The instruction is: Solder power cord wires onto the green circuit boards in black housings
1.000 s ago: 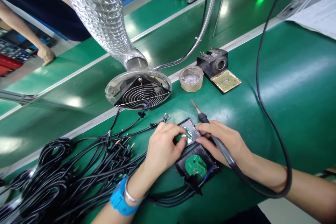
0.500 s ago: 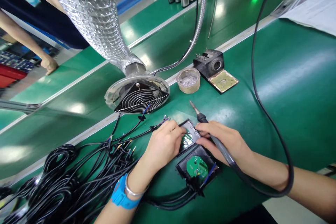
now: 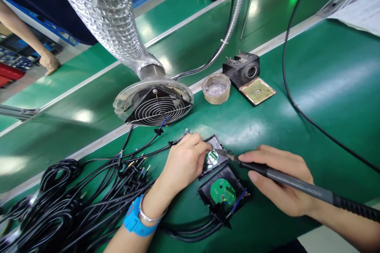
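My right hand grips a soldering iron like a pen. The iron's tip points left and reaches the small green circuit board in the far black case. My left hand is closed, its fingertips pinched at that board's upper edge; what they hold is hidden. Just nearer lies a second black case with a round green circuit board, a blue wire and black cables running out of its near side.
A heap of black cables covers the left. A fume extractor hood hangs ahead on a foil duct. Behind the cases stand a round pot and an iron stand with a sponge tray. Another person's hand rests across the bench.
My right hand has left the far case's edge and moved right. The soldering iron has swung down, bringing its tip to the board. My left hand stays nearly in place.
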A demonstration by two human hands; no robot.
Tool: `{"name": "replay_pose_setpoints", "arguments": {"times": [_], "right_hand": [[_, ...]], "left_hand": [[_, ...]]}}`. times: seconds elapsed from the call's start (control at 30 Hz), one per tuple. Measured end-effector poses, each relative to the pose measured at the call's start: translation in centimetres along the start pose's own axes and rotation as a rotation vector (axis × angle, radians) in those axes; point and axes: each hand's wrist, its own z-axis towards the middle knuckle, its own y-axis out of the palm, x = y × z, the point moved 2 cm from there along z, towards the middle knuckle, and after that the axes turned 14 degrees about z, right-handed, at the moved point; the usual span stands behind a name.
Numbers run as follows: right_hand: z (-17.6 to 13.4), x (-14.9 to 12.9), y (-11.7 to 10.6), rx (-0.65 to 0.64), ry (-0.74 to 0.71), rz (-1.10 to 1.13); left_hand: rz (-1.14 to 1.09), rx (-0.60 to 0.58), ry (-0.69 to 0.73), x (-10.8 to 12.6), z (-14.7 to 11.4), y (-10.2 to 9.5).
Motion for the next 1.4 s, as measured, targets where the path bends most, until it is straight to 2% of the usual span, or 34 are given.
{"name": "replay_pose_setpoints", "arguments": {"times": [0.47,0.8,1.03,1.2,1.4], "right_hand": [[0.6,0.1,-0.1,-0.058,-0.027,0.016],[0.9,0.2,-0.3,-0.033,0.004,0.052],[0.9,0.3,-0.2,-0.022,0.001,0.039],[0.6,0.2,0.0,-0.075,-0.053,-0.027],[-0.5,0.3,0.6,-0.142,-0.212,-0.193]], "left_hand": [[0.003,0.043,0.03,-0.2,-0.1,0.0],[-0.009,0.07,0.036,-0.3,0.0,0.0],[0.01,0.034,0.057,-0.2,0.0,-0.2],[0.035,0.008,0.065,-0.2,0.0,-0.2],[0.052,-0.013,0.066,-0.3,0.0,-0.2]]}}
